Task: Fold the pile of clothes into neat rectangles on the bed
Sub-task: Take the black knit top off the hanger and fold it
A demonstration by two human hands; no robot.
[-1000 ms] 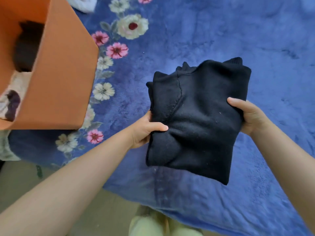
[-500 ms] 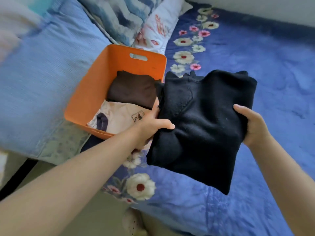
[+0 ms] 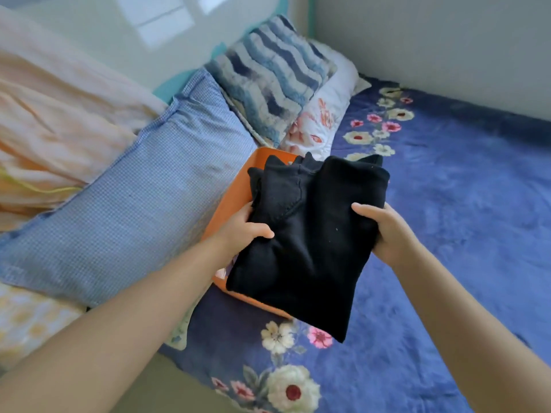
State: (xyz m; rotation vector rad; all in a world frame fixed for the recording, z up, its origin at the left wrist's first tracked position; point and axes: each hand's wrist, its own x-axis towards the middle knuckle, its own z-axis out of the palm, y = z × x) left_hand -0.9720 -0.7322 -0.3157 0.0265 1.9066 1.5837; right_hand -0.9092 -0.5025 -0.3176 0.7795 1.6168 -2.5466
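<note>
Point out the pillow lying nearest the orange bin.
The blue checked pillow: its edge meets the orange bin; the wavy-striped and floral pillows lie beyond.

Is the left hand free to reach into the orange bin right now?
Probably not: the left hand grips the folded black sweater, which hangs over the orange bin and covers its opening.

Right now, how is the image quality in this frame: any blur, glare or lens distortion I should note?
Head view: lit by daylight, with a bright window patch thrown on the wall; wide-angle stretch enlarges the forearms near the lower corners; the black folded garment is so dark its folds barely show; left hand and right hand look reasonably sharp; the peach fabric looks soft.
</note>
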